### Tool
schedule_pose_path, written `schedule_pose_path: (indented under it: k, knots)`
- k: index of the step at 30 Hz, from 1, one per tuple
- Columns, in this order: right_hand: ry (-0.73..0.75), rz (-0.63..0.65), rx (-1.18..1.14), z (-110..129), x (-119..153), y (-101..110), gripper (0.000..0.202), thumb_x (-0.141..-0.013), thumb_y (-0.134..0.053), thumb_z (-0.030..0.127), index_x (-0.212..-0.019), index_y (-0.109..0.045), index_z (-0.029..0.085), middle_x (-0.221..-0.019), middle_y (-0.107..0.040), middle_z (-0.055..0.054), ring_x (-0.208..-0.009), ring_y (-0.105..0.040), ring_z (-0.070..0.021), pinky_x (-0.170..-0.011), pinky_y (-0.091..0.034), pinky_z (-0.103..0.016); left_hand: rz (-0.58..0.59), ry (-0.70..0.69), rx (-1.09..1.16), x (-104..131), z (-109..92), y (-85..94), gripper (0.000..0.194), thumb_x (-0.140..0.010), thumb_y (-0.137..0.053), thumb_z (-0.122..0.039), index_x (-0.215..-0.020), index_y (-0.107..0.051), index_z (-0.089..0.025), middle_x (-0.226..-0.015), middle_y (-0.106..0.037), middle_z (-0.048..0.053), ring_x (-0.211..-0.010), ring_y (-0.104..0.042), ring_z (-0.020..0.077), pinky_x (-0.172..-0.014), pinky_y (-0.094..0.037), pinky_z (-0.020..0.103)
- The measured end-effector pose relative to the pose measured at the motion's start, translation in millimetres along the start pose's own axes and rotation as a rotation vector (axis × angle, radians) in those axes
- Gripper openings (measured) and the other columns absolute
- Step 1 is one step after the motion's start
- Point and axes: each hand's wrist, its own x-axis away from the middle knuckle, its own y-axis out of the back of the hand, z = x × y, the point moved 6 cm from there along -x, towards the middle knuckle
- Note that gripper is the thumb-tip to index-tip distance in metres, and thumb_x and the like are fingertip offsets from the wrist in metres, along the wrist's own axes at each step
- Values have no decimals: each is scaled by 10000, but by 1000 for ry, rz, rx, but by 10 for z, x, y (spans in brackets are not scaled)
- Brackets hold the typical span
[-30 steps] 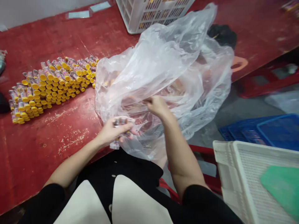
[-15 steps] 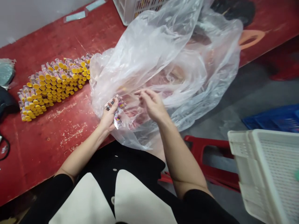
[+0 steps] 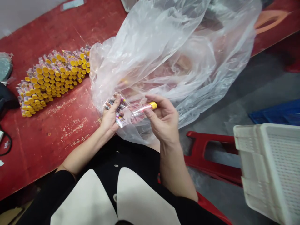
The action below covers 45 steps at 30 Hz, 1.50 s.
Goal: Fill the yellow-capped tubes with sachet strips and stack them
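Observation:
My left hand (image 3: 110, 117) is closed on several printed packets (image 3: 120, 118), its thumb pressed on top of them. In my right hand (image 3: 165, 120) I grip a clear tube with a yellow cap (image 3: 142, 109), the capped end between thumb and fingers. The tube's far end points at the packets; whether it touches them I cannot tell. Beneath and behind both hands spreads a large clear plastic bag (image 3: 154, 47), with blurred contents. Left of the bag lies a stacked pile of yellow-capped tubes (image 3: 53, 78), caps facing me.
The red table (image 3: 77, 128) carries everything. A white plastic crate (image 3: 255, 156) stands at the right, beside a red stool (image 3: 211, 150) and a blue crate-like thing (image 3: 276, 112) on the floor. An orange handle-shaped piece (image 3: 269, 20) lies beyond the bag.
A yellow-capped tube now shows in my right hand, which has turned palm-up toward the left hand. The left hand still holds the packets. The view has shifted slightly.

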Motion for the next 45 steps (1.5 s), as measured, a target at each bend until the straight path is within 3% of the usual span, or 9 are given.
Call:
schedule_pose_path:
  k: [5,11,16,24,28,32,36,41,45]
  knots:
    - [228,-292,112,239,135,8,241,-815,-839,395,-984,-748,249,-999,-657,-53,-993,-664,-216,-906,-574,-386,45,106,14,134,73,-48,382,-689,-940,-318,-771,-615,-135,-669,-631,-42,-442,-493,5,-359,-340,119]
    - [308,-479,281,315,316,96,215,-784,-867,371,-946,-781,259,-945,-626,-46,-866,-643,-201,-707,-587,-363,58,152,32,206,49,-28,295,-758,-893,-277,-805,-638,-136,-748,-696,-1,-583,-671,73,-356,-348,113]
    - [235,-437,111,284,359,101,193,-769,-883,307,-932,-788,270,-982,-611,-28,-787,-638,-156,-612,-567,-313,53,175,13,237,20,-53,300,-759,-893,-283,-835,-650,-125,-782,-723,19,-599,-699,87,-348,-337,108]
    - [197,-458,87,333,339,84,223,-759,-892,373,-907,-786,244,-973,-623,-23,-791,-642,-142,-615,-610,-301,94,148,-37,264,39,-47,278,-787,-872,-290,-829,-652,-126,-772,-729,18,-561,-659,65,-366,-328,116]
    - [153,-376,-94,344,328,70,243,-759,-886,419,-913,-787,260,-978,-613,-8,-708,-623,-105,-525,-598,-255,80,102,-82,228,34,-12,272,-812,-850,-322,-879,-679,-121,-849,-766,51,-642,-711,104,-394,-369,132]
    - [131,-356,-101,333,328,58,266,-746,-893,438,-900,-782,251,-972,-605,-12,-714,-620,-104,-523,-603,-251,112,73,-120,189,76,-7,359,-771,-879,-375,-954,-701,-122,-934,-785,79,-723,-741,138,-427,-410,143]
    - [174,-359,-34,291,340,51,240,-757,-891,392,-915,-782,248,-970,-612,-21,-743,-633,-128,-541,-600,-276,136,69,-112,178,108,-11,315,-801,-858,-359,-912,-682,-122,-895,-771,59,-595,-659,81,-412,-400,145]
    - [241,-462,250,283,402,56,203,-788,-871,297,-969,-789,258,-976,-636,-29,-825,-661,-160,-640,-608,-310,132,85,-124,194,111,-24,324,-793,-864,-375,-890,-670,-135,-783,-721,16,-500,-573,51,-393,-378,148]
    - [400,-434,470,432,473,-6,320,-881,-781,236,-1196,-765,291,-1057,-659,-58,-974,-685,-199,-797,-616,-359,173,91,-133,202,83,-56,401,-732,-904,-408,-894,-660,-134,-783,-724,23,-511,-594,60,-372,-368,143]
